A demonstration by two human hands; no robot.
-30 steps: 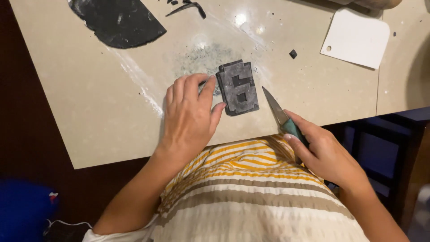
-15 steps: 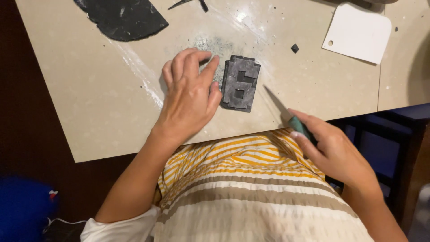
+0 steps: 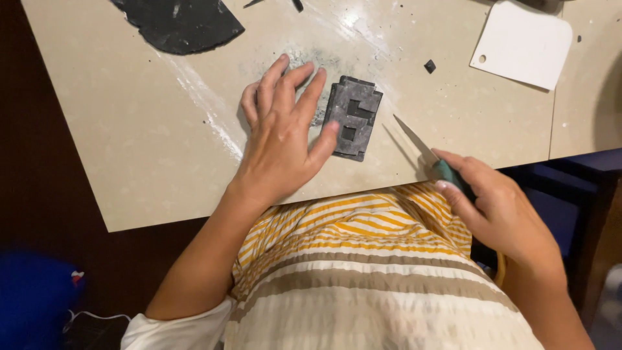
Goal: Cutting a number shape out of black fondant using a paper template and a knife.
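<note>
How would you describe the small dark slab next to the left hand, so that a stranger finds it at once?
On the beige table, look near the front edge, just right of the flat, open left hand, whose thumb touches it. There lies the grey clay slab, between that hand and the knife held in the right hand. Unlike the large black sheet at the far edge, it is small, has stepped edges and two square holes.

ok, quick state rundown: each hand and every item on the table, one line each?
left hand: flat on table, thumb tip touching the clay block's left edge
right hand: gripping knife handle
knife: blade pointing toward block, clear of it
dark clay block: lying flat, square cutouts
black clay sheet: flat, untouched
white scraper card: flat, untouched
</note>
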